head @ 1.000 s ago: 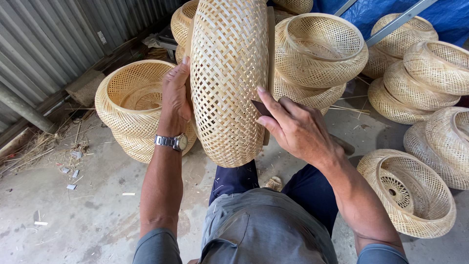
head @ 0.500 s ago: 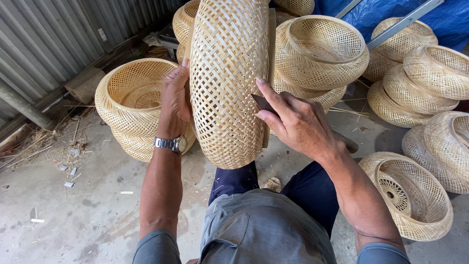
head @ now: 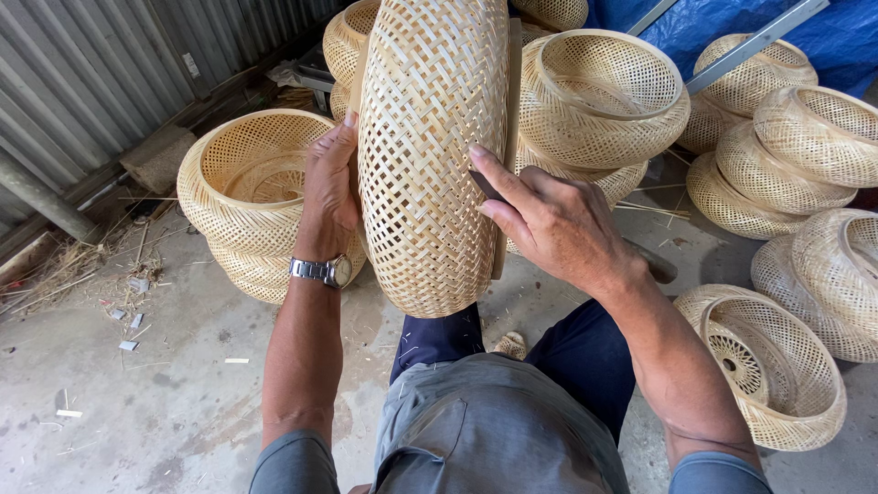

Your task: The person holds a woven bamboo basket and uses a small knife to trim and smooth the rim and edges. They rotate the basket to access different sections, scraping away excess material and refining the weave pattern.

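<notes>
1. Little has moved since the earlier frames; the tall woven basket (head: pixel 432 155) has stayed upright between both hands, and the right hand (head: pixel 549 220) has shifted only slightly along its side, forefinger stretched up the weave.

2. Left hand (head: pixel 331 187) lies flat against the basket's left side, fingers together and pressed to the weave; a metal wristwatch (head: pixel 322 271) sits on that wrist.

3. Right hand rests against the basket's right side with its fingers spread, the thumb and forefinger pinching a small dark tool (head: pixel 487 186) against the weave; what kind of tool cannot be told.

4. Held in the air above the person's knees, the basket stands on end, its rounded bottom just over the dark trousers (head: pixel 439 334); a flat wooden slat (head: pixel 508 146) shows along its right edge.

5. Left of it, an open round basket (head: pixel 247 187) sits on another on the concrete floor (head: pixel 137 402), near a corrugated metal wall (head: pixel 101 73).

6. Right of it, more round baskets are stacked (head: pixel 604 101); one lies tilted by the right forearm (head: pixel 773 366); a blue tarpaulin (head: pixel 732 27) hangs behind.
</notes>
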